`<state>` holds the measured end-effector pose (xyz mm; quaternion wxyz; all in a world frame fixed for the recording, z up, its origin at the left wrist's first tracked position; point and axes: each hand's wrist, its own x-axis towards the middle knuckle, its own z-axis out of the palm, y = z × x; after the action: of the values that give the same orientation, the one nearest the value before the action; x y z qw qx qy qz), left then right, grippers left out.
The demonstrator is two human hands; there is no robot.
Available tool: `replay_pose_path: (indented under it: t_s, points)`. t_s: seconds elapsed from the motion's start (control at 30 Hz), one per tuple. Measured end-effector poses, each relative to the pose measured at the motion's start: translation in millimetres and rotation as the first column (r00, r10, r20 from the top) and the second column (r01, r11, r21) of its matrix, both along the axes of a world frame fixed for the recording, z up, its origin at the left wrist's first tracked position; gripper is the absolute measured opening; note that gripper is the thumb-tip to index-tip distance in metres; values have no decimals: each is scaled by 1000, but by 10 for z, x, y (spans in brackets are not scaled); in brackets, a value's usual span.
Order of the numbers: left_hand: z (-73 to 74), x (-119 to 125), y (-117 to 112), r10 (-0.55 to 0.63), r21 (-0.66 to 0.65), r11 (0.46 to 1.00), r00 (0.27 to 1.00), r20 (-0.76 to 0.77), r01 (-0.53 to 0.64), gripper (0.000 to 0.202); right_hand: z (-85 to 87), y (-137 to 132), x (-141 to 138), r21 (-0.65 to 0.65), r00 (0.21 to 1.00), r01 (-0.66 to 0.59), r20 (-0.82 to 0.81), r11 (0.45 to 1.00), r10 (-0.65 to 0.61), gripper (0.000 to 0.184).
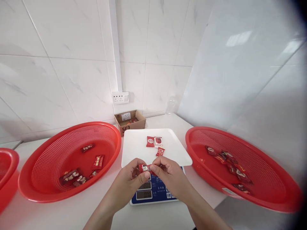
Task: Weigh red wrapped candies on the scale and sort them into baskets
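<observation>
Cardboard box (123, 126): dark capitals are reading "SF"; print on its white label (126, 116) is running too small to make out. White-and-red wrapper (158, 142) on the scale tray (177, 148): lettering is spelling "CANDY". Scale's blue panel (160, 195): white Chinese characters are showing, "志" being the clearest; digits on its displays (144, 195) are coming out too faint to read. Held red packet (144, 168) is bearing pale marks, too small to read.

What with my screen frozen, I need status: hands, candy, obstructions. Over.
Left hand and right hand pinching one red-wrapped candy. Three packets on white tray. Hands partly block view of blue scale panel.
</observation>
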<state>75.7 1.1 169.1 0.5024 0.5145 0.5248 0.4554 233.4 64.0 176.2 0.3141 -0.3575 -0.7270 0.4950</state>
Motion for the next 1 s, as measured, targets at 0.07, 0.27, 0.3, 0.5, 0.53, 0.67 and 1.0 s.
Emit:
replay_pose_path:
  t_s: [0.07, 0.27, 0.3, 0.5, 0.53, 0.67, 1.0]
  points:
    - [8, 14, -5, 5, 1, 1000, 999, -43, -5, 29, -2, -20, -8, 36, 1000, 4, 20, 999, -5, 26]
    - [8, 43, -6, 55, 0, 998, 998, -36, -55, 30, -29, -43, -9, 136, 997, -21, 71, 990, 12, 27]
    - [15, 42, -6, 73, 4, 997, 997, -21, -73, 31, -19, -22, 9, 158, 998, -9, 60, 987, -1, 25]
    - [112, -4, -10, 275, 53, 959, 960, 54, -278, 37, 206, 175, 241, 254, 861, 437, -395, 863, -320, 71]
    - [122, -19, -9, 300, 62, 951, 951, 71, -304, 37, 250, 185, 274, 277, 815, 511, -459, 814, -355, 75]
    - [115, -80, -10, 338, 74, 935, 934, 117, -348, 37, 315, 130, 306, 518, 833, 534, -457, 668, -313, 74]
    - [109, -80, -13, 318, 63, 944, 943, 101, -325, 34, 203, 78, 296, 668, 887, 461, -338, 584, -314, 54]
